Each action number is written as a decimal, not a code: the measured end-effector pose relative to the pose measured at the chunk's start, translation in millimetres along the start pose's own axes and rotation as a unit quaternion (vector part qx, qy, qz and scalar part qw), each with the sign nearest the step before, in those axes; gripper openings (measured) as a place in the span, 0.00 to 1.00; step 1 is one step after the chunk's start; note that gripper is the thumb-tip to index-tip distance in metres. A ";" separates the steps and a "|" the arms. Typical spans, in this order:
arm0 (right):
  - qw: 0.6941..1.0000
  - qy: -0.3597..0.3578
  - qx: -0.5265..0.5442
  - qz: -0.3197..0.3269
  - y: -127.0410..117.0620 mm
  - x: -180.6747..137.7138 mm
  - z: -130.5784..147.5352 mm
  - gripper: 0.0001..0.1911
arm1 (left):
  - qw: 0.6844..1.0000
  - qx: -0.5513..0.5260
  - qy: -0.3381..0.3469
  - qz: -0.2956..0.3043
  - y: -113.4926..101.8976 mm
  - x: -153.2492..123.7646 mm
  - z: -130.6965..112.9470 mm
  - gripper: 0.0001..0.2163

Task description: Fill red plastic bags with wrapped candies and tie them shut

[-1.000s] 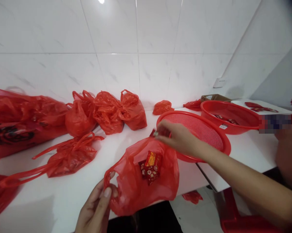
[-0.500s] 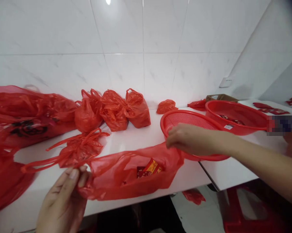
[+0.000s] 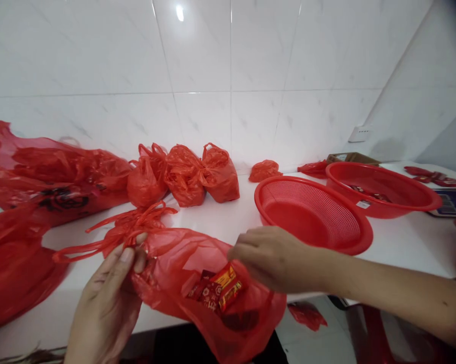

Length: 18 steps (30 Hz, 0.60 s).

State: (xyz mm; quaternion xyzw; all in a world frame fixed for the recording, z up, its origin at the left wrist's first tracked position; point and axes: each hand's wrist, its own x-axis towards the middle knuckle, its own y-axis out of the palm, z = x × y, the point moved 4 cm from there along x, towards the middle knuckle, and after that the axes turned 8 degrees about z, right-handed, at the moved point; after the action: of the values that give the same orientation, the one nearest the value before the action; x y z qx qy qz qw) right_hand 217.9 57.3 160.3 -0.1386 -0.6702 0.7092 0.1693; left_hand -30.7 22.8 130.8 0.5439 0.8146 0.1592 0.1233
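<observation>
Along the far edge of the surface (image 3: 220, 220), knotted bags (image 3: 184, 177) lean together near the wall (image 3: 197, 121), probably for support. At the near edge my left hand (image 3: 106, 298), thumb uppermost, pinches the open bag (image 3: 208, 331) by its gathered end — I'd say to stretch its mouth. The bag overhangs that edge, cradling packets (image 3: 216, 290) (red and yellow, as far as my feed shows). My right hand (image 3: 273, 258) reaches in level, knuckles up, fingers curled — whether around anything, I can't tell. Just beyond sits the perforated basket (image 3: 326, 212), seemingly for easy reach.
</observation>
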 end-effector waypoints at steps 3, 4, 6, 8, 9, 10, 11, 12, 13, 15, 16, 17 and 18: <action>0.990 0.008 -0.031 0.135 12.4 1.6 15.0 0.09 | 1.000 -0.001 0.027 0.003 1.3 -0.2 -4.9 0.23; 0.976 0.045 -0.045 0.208 18.7 -0.1 12.5 0.08 | 0.999 0.000 0.040 0.005 0.8 0.7 -6.0 0.21; 0.944 0.122 -0.045 0.303 20.9 -6.1 -0.1 0.10 | 0.998 0.001 0.061 0.001 -1.8 4.3 -7.6 0.19; 0.942 0.143 0.011 0.305 5.9 -9.9 -14.0 0.08 | 0.998 0.000 0.065 -0.006 -4.6 9.6 -8.6 0.19; 0.950 0.134 0.055 0.276 -7.1 -10.4 -20.4 0.07 | 0.998 -0.004 0.066 -0.006 -5.2 12.6 -9.8 0.19; 0.960 0.123 0.102 0.232 -22.5 -10.3 -26.7 0.08 | 0.998 -0.008 0.069 -0.002 -4.9 15.5 -11.6 0.19; 0.966 0.113 0.148 0.178 -38.7 -10.1 -33.2 0.08 | 0.997 -0.009 0.073 0.005 -3.7 18.1 -14.0 0.19; 0.970 0.104 0.193 0.109 -55.1 -9.9 -39.4 0.09 | 0.997 -0.007 0.079 0.014 -1.9 20.3 -16.9 0.18; 0.967 0.095 0.235 0.029 -70.5 -10.2 -45.3 0.09 | 0.996 -0.002 0.086 0.023 0.4 21.8 -20.2 0.18; 0.944 0.074 0.305 -0.104 -92.8 -11.9 -54.2 0.10 | 0.994 0.013 0.095 0.047 7.4 22.8 -27.0 0.17; 0.933 0.064 0.330 -0.129 -98.1 -11.9 -56.4 0.10 | 0.993 0.016 0.097 0.067 12.3 22.2 -30.5 0.16; 0.928 0.056 0.346 -0.128 -100.6 -10.9 -57.1 0.10 | 0.991 0.014 0.101 0.092 18.1 20.9 -34.3 0.16; 0.928 0.049 0.353 -0.110 -101.7 -9.0 -56.4 0.10 | 0.987 0.008 0.109 0.118 24.4 19.2 -38.5 0.15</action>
State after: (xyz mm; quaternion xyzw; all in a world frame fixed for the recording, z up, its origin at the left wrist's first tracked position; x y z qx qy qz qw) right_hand 255.5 108.9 257.8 -0.0300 -0.3786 0.8690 0.3173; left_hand -31.6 44.5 175.3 0.6169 0.7545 0.2239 0.0099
